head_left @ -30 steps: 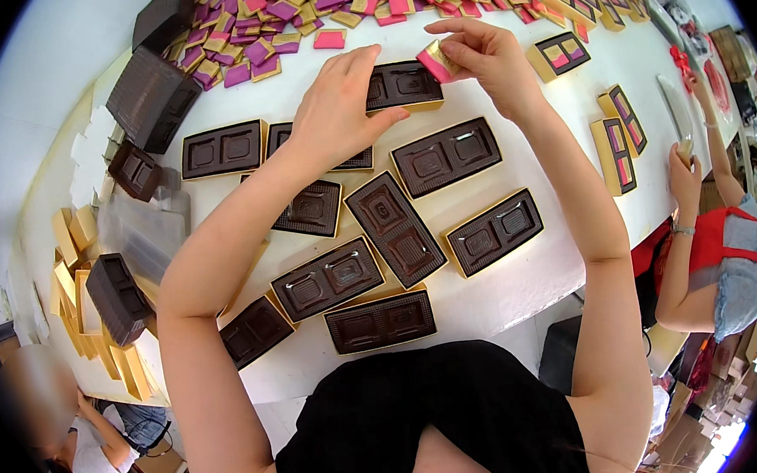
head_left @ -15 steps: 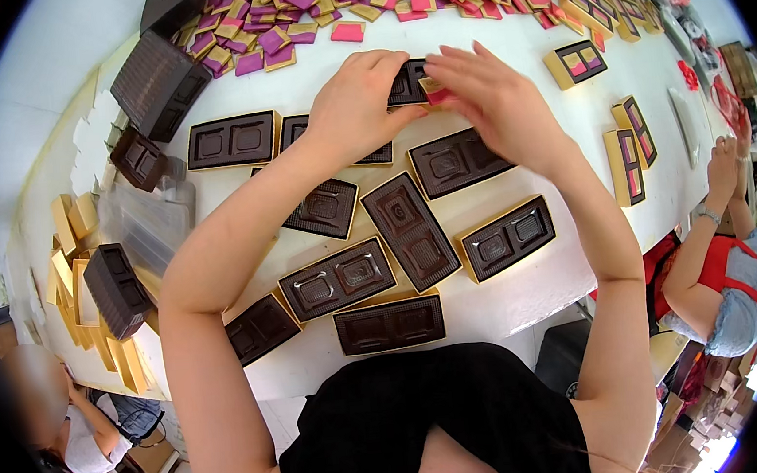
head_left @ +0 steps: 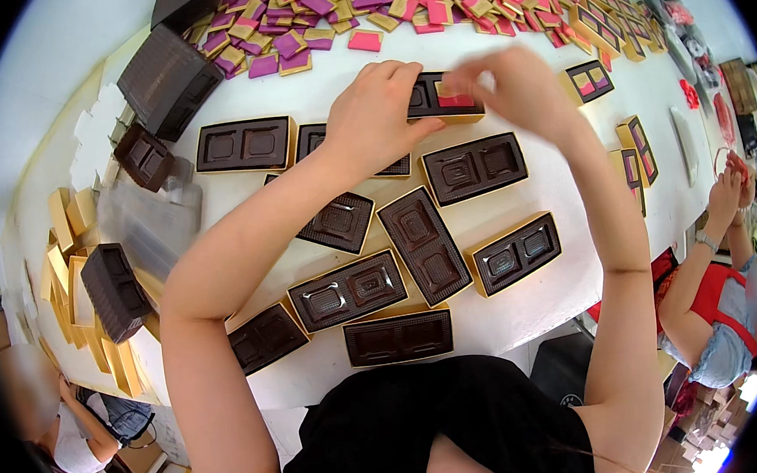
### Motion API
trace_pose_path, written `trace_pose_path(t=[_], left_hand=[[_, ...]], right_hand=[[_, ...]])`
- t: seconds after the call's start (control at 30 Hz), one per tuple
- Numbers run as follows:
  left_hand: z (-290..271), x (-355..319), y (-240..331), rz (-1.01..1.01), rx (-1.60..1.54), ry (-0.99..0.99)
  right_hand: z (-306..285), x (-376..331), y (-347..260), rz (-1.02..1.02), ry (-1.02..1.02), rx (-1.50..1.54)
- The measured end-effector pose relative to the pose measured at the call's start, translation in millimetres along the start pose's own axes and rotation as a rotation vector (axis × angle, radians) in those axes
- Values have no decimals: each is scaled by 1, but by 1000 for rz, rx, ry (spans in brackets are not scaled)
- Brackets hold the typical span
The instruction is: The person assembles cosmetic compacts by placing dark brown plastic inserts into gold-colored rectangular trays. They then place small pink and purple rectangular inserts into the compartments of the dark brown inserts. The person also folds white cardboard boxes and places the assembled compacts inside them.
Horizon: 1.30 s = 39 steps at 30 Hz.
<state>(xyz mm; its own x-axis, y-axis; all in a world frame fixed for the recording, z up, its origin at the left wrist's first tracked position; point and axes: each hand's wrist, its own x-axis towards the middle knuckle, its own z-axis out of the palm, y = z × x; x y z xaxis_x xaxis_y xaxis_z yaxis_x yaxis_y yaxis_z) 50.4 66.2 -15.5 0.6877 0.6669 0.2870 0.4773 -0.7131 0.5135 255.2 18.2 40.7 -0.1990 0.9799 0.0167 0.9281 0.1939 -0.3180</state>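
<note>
A gold-sided box with a dark brown two-well insert (head_left: 422,97) stands at the far middle of the table. My left hand (head_left: 376,110) is closed round its left end, thumb at the near side and fingers at the far side. In the box's right well lies a small pink and gold packet (head_left: 455,101). Just above that well is my right hand (head_left: 514,92), smeared by motion, so its grip does not show. Several similar boxes with bare wells spread nearer to me, among them an upright-lying box (head_left: 424,246) and a box at the right (head_left: 516,253).
A heap of pink, purple and gold packets (head_left: 343,8) covers the far edge. Stacked brown inserts (head_left: 166,80), a clear plastic bag (head_left: 142,224) and gold box sleeves (head_left: 81,295) lie left. Filled boxes (head_left: 589,82) stand right. Another person's hands (head_left: 726,191) work at far right.
My right hand has shifted right and a little down, uncovering more of the packet in the right well. My left hand stays at the box's left end. The view has shifted slightly.
</note>
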Motion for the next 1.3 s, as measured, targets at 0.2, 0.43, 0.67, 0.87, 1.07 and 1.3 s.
trace_pose_path(t=[0.2, 0.43, 0.67, 0.87, 1.07, 1.3], left_hand=[[4, 0, 0, 118, -43, -14], [-1, -5, 2, 61, -40, -62], [-1, -1, 3, 26, -60, -73], [3, -1, -1, -44, -17, 57], [-5, 11, -4, -164, -208, -5], [-8, 8, -3, -156, -271, -17]], right_hand=[[43, 106, 27, -518, 314, 133], [49, 131, 16, -244, 170, 137], [55, 171, 51, -282, 457, -25], [30, 123, 40, -273, 423, 166], [18, 23, 9, -306, 63, 382], [43, -29, 2, -380, 163, -339]])
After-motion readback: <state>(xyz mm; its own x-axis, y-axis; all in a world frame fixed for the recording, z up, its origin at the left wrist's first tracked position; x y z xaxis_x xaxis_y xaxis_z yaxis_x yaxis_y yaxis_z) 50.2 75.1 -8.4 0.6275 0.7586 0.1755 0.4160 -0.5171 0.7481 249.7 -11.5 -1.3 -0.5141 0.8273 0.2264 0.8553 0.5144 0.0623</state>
